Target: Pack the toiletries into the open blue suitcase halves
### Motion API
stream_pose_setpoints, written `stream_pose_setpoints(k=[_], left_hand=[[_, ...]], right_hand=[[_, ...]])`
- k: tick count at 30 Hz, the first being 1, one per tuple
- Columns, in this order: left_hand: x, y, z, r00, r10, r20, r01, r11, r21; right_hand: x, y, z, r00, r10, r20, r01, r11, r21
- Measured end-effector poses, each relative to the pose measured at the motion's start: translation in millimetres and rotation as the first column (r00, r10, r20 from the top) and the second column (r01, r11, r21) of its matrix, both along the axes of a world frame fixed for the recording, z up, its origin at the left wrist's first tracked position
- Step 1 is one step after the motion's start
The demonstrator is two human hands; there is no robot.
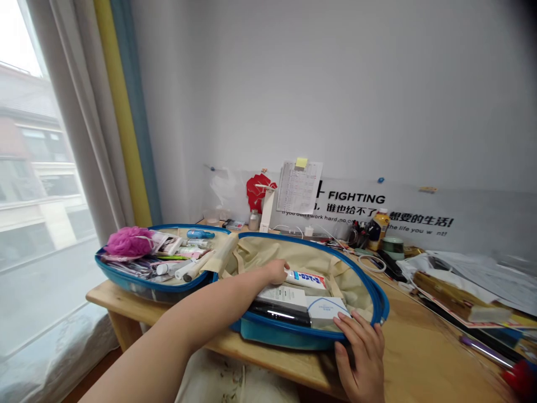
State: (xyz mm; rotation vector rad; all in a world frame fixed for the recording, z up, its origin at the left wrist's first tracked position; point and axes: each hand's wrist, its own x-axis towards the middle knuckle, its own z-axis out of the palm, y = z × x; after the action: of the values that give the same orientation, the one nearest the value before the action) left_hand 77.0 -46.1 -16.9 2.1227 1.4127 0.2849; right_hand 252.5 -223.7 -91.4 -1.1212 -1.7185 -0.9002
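An open blue suitcase with beige lining lies flat on a wooden desk. My left hand reaches into the right half and is closed on the end of a white toothpaste tube. My right hand rests with fingers spread on the suitcase's near rim. Under the tube lie a white box, a black box and a light-blue-printed box. The left half holds a pink bath pouf, tubes and small bottles.
Behind the suitcase stand a yellow bottle, a mint cup, cables and pens. Papers and books pile up at the right. A window with curtains is on the left; a wall with a lettered strip is behind.
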Motion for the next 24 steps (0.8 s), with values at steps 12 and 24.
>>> stream_pose_setpoints(k=[12,24], left_hand=[[-27.4,24.8,42.4,0.999,0.033,-0.023,-0.023,0.938,0.347],[-218.1,71.9,56.8,0.768,0.460,-0.445,-0.181,0.823,0.538]], right_hand=[[-0.2,0.2,0.8,1.000,0.012,0.002,-0.012,1.000,0.009],[-2.4,-0.3,2.6,1.000,0.007,0.008,-0.007,1.000,0.015]])
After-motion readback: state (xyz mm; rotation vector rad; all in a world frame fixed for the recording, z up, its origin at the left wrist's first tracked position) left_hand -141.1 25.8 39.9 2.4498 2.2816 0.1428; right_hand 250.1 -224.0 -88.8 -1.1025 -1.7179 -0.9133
